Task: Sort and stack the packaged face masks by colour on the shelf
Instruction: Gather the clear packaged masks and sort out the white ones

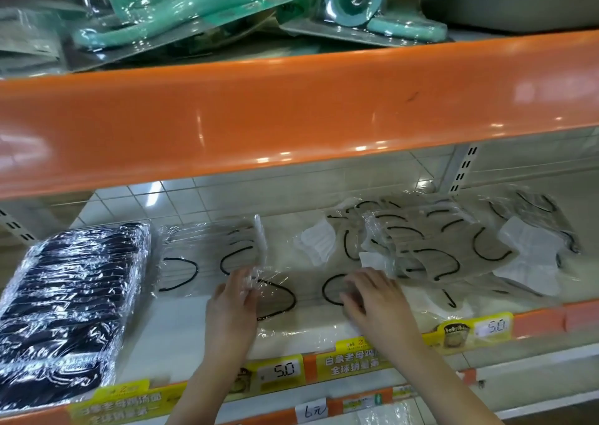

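Left hand and right hand pinch ends of beige mask packet; black stack at 9 o'clock.

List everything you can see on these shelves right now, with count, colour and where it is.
Black mask stack: one neat stack, black, lower shelf far left.
Beige mask stack: one small stack, beige with black loops, beside the black one.
Held mask pack: one, beige, front centre.
Loose mask pile: beige and white, count unclear, lower shelf right.
Blister packs: several, teal, upper shelf.
Price tags: several, yellow, shelf edge.
Left hand: holds the pack's left end.
Right hand: on its right end.
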### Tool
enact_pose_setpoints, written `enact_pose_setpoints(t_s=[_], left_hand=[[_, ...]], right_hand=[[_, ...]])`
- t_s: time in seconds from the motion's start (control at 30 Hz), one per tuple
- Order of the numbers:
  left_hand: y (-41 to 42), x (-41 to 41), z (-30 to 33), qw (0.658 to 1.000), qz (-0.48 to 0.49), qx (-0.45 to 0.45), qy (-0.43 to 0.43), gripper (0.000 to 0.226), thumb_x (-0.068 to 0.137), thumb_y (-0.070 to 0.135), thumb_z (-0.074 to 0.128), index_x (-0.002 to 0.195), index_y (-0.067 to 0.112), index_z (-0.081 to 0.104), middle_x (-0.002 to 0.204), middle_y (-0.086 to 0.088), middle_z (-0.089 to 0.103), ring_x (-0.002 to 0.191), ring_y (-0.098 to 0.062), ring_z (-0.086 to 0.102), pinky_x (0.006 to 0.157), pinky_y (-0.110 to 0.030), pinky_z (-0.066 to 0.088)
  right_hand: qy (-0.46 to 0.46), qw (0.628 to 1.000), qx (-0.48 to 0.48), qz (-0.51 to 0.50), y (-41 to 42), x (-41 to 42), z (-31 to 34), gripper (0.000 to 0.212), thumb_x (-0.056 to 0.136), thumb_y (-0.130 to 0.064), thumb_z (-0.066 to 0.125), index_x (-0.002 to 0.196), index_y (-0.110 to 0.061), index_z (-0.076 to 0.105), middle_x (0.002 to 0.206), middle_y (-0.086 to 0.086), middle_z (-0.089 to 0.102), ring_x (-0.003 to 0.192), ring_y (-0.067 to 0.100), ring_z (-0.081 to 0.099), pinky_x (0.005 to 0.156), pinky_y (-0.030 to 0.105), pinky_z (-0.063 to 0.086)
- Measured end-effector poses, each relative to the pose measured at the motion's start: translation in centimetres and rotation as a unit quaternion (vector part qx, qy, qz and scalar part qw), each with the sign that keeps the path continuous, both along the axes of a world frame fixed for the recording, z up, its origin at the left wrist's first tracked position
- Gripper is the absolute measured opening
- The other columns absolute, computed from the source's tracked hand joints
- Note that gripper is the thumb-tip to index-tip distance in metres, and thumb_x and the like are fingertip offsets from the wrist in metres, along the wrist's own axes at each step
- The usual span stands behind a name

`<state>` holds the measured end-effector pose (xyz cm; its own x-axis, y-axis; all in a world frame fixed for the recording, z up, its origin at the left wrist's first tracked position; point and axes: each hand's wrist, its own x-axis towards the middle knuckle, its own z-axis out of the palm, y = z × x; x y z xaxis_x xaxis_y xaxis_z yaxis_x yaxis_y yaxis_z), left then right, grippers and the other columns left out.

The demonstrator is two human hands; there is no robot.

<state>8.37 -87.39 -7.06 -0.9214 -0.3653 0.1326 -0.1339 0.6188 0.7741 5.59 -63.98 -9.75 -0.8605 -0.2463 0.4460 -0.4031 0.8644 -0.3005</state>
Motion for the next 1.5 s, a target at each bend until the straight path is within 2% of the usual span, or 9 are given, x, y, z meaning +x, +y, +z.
enact_pose_setpoints(t_s=[0.17, 0.27, 0.43, 0.67, 0.8, 0.93, 1.03, 1.23, 1.5], left_hand=[[-0.5, 0.0, 0.0, 0.988, -0.006, -0.082, 0.129, 0.017, 0.083, 0.0, 0.068, 0.09, 0.015, 0.07, 0.094, 0.01, 0.063, 0.091, -0.004, 0.038, 0.076, -0.017, 0.027], [-0.8, 0.0, -0.1, 0.984, -0.001, -0.081, 0.156, 0.019, 0.082, -0.001, 0.069, 0.084, 0.018, 0.069, 0.095, 0.003, 0.065, 0.092, -0.017, 0.05, 0.077, -0.018, 0.03], [-1.0, 0.2, 1.6, 0.988, 0.034, 0.125, 0.086, 0.025, 0.095, 0.011, 0.053, 0.081, 0.032, 0.051, 0.079, 0.007, 0.061, 0.066, -0.014, 0.055, 0.059, -0.019, 0.04], [-4.3, -0.6, 2.9, 0.922, 0.105, 0.372, 0.012, 0.008, 0.097, 0.008, 0.051, 0.099, 0.01, 0.059, 0.081, -0.007, 0.056, 0.064, -0.014, 0.049, 0.048, -0.018, 0.042], [-6.4, -0.6, 3.1, 0.896, 0.105, 0.43, -0.04, 0.019, 0.098, 0.003, 0.045, 0.099, 0.012, 0.061, 0.073, -0.006, 0.055, 0.059, -0.013, 0.046, 0.037, -0.01, 0.034], [-8.5, -0.5, 2.5, 0.943, 0.098, 0.317, -0.034, 0.02, 0.097, 0.004, 0.05, 0.114, 0.008, 0.058, 0.095, -0.01, 0.063, 0.077, -0.018, 0.056, 0.064, -0.026, 0.047], [-9.6, 0.1, 2.4, 0.993, 0.101, 0.033, 0.059, 0.026, 0.094, 0.005, 0.054, 0.119, 0.002, 0.057, 0.117, -0.016, 0.06, 0.105, -0.033, 0.057, 0.087, -0.036, 0.044], [-10.3, 1.6, 5.2, 0.912, -0.124, -0.299, 0.252, 0.049, 0.09, 0.053, 0.048, 0.094, 0.009, 0.069, 0.095, 0.0, 0.066, 0.095, -0.022, 0.054, 0.084, -0.03, 0.039], [-10.7, 0.0, 3.0, 0.908, -0.064, -0.337, 0.242, 0.015, 0.079, 0.009, 0.055, 0.085, 0.011, 0.069, 0.084, -0.001, 0.068, 0.079, -0.027, 0.063, 0.061, -0.034, 0.05]], right_hand=[[-0.132, 0.984, 0.059, 0.104, -2.4, 0.6, 1.0, 0.064, 0.078, -0.064, 0.037, 0.125, -0.024, 0.055, 0.124, -0.008, 0.052, 0.115, 0.014, 0.048, 0.091, 0.029, 0.041], [-0.163, 0.974, 0.103, 0.118, -3.0, 0.9, 1.2, 0.087, 0.068, -0.075, 0.029, 0.138, -0.025, 0.044, 0.136, -0.007, 0.043, 0.126, 0.017, 0.038, 0.101, 0.034, 0.036], [-0.047, 0.989, 0.085, 0.108, -3.3, 1.0, 1.0, 0.051, 0.069, -0.049, 0.066, 0.113, -0.025, 0.059, 0.113, -0.007, 0.057, 0.096, 0.018, 0.061, 0.072, 0.031, 0.052], [-0.036, 0.989, 0.087, 0.118, -4.7, 1.4, 2.1, 0.061, 0.073, -0.062, 0.048, 0.124, -0.03, 0.055, 0.123, -0.013, 0.053, 0.104, 0.01, 0.055, 0.079, 0.028, 0.051], [-0.021, 0.989, 0.074, 0.128, -6.9, 1.7, 2.4, 0.044, 0.07, -0.035, 0.062, 0.114, -0.029, 0.06, 0.108, -0.01, 0.057, 0.092, 0.011, 0.06, 0.069, 0.025, 0.053], [0.035, 0.991, 0.035, 0.127, -8.9, 0.9, 2.9, 0.013, 0.08, -0.017, 0.06, 0.089, -0.022, 0.067, 0.086, -0.007, 0.059, 0.072, 0.014, 0.061, 0.056, 0.028, 0.053], [0.05, 0.991, 0.016, 0.12, -10.1, -0.1, 3.9, 0.024, 0.069, -0.004, 0.077, 0.084, -0.017, 0.065, 0.082, -0.003, 0.058, 0.069, 0.018, 0.059, 0.055, 0.032, 0.052], [0.108, 0.985, -0.002, 0.132, -12.7, -1.5, 7.1, 0.034, 0.06, 0.007, 0.079, 0.088, -0.01, 0.069, 0.086, 0.003, 0.063, 0.074, 0.024, 0.061, 0.06, 0.033, 0.052], [0.112, 0.984, 0.009, 0.137, -16.4, -3.2, 7.1, 0.031, 0.063, 0.004, 0.077, 0.087, -0.013, 0.069, 0.091, 0.002, 0.064, 0.08, 0.024, 0.062, 0.065, 0.03, 0.047]])
